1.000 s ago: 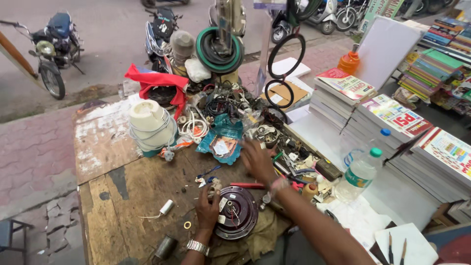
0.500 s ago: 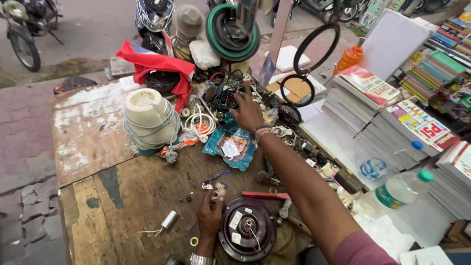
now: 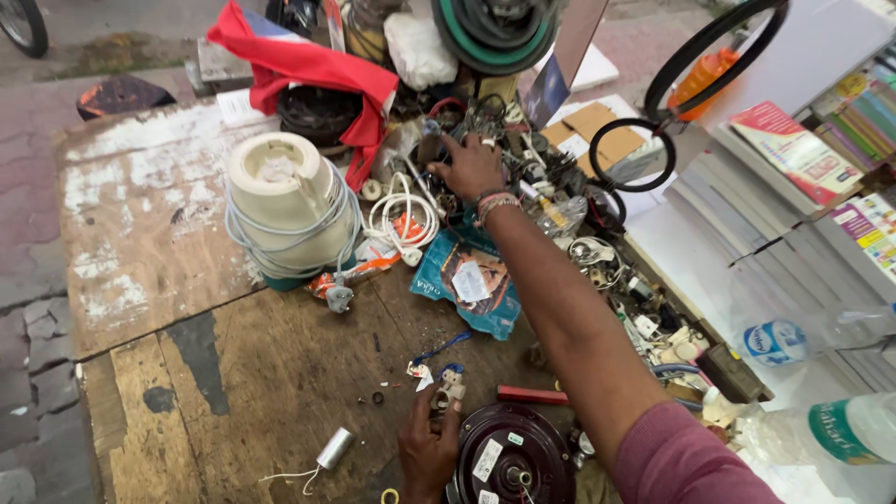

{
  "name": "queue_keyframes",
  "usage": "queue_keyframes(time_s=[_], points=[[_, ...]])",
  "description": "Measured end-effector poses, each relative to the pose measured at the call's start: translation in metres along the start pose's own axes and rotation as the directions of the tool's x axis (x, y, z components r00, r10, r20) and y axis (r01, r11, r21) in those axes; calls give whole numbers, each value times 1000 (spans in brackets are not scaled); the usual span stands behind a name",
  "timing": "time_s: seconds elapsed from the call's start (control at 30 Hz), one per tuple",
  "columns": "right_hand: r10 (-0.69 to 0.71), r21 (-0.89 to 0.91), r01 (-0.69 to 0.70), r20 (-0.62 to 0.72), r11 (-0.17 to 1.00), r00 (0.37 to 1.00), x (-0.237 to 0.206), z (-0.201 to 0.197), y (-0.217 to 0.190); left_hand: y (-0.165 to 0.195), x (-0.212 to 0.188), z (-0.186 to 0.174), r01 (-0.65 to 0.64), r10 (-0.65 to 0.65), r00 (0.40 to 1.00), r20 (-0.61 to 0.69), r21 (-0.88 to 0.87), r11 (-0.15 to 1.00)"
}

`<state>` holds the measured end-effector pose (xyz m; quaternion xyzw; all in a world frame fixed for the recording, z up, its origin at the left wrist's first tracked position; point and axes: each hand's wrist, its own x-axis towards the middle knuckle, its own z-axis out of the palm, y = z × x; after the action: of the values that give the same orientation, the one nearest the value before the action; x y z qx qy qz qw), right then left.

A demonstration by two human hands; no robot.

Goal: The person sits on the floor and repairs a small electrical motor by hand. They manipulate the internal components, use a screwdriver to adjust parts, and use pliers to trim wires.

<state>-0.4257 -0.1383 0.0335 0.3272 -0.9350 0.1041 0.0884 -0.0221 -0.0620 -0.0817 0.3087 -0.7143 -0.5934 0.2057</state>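
The fingers [image 3: 446,159] of the right hand [image 3: 474,168] are spread and bent down into a heap of dark metal parts and tangled wires [image 3: 509,140] at the far side of the worn wooden table [image 3: 261,373]; whether they pinch any one piece cannot be told, since their tips are sunk among the parts. The arm stretches out across the table, with beaded bands on the wrist. The left hand [image 3: 427,448] rests at the near edge, its fingers curled together against the rim of a round dark motor housing with white stickers [image 3: 513,457], which lies flat on the wood just beside it. Close above that hand sits a small cream plug part with a blue wire [image 3: 446,383], and to the right lies a red-handled tool [image 3: 532,396]. A small silver cylinder capacitor with thin white leads [image 3: 331,450] lies to the left, apart from the hand. Farther back stands a cream plastic mixer base wound with grey cord [image 3: 285,201], beside a coil of white cable [image 3: 401,219] and a teal printed packet [image 3: 471,280]. A red cloth [image 3: 308,65] drapes over things behind.
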Motion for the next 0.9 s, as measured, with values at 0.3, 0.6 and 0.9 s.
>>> queue_keyframes(time_s=[0.3,0.6,0.9], points=[[-221,-306,182,-97,934,970,22,27,-8,-7,4,1,53,-55,997,58,37,998],[-6,-392,-52,-147,918,989,40,24,-3,-10,3,3,46,-45,999,27,-29,999],[376,96,-368,-79,925,923,46,-21,49,-4,5,2,6,-6,1000,1,-44,999]])
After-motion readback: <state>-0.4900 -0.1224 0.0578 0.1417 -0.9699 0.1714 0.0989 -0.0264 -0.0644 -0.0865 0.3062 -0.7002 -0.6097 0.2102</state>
